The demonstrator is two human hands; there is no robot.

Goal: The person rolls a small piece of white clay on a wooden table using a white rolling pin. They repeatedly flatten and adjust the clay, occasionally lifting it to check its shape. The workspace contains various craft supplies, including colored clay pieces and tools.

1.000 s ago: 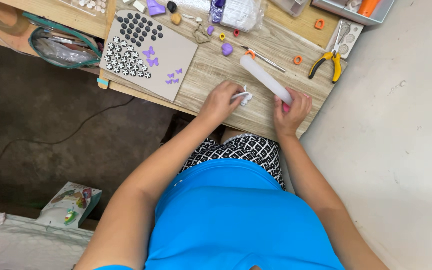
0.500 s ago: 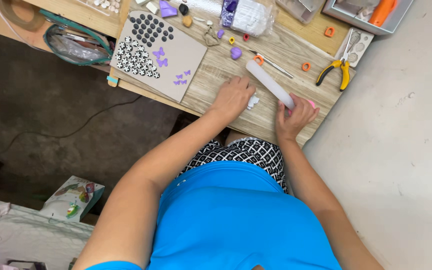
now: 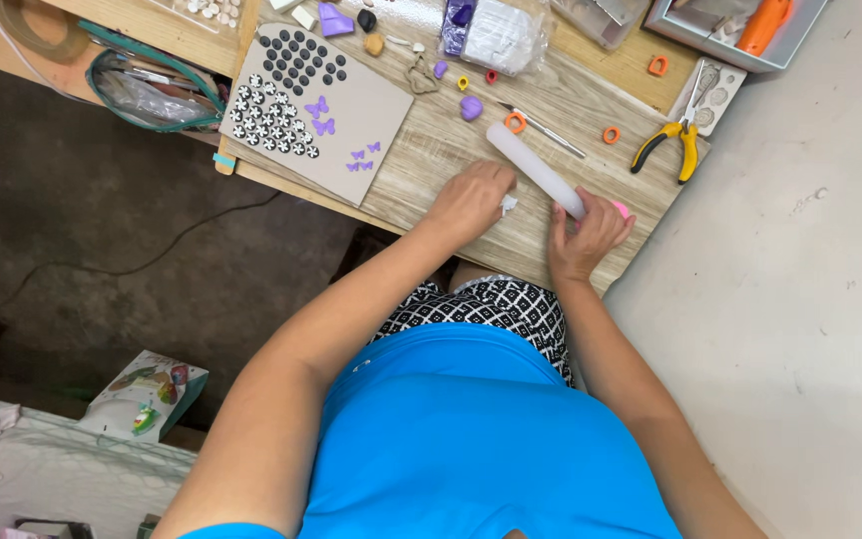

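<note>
My left hand (image 3: 471, 200) rests knuckles-up on the wooden table (image 3: 431, 150), its fingers closed over a small white lump (image 3: 508, 205) that peeks out at the fingertips. My right hand (image 3: 587, 238) sits at the table's near edge, fingers curled around the near end of a translucent white rolling pin (image 3: 533, 166) that lies slanted across the wood. A pink bit (image 3: 621, 210) shows just beyond the right fingers; what it is cannot be told.
A tan board (image 3: 351, 110) carries dark round pieces, white flower pieces and purple butterflies. Yellow-handled pliers (image 3: 672, 145), orange rings, purple lumps, a thin metal tool, a plastic bag and a grey tray with an orange tool lie further back.
The view has shifted, so the table sits a little higher and further right in the frame. Both hands stay at the table's near edge by the rolling pin, and the left hand has closed over the white lump.
</note>
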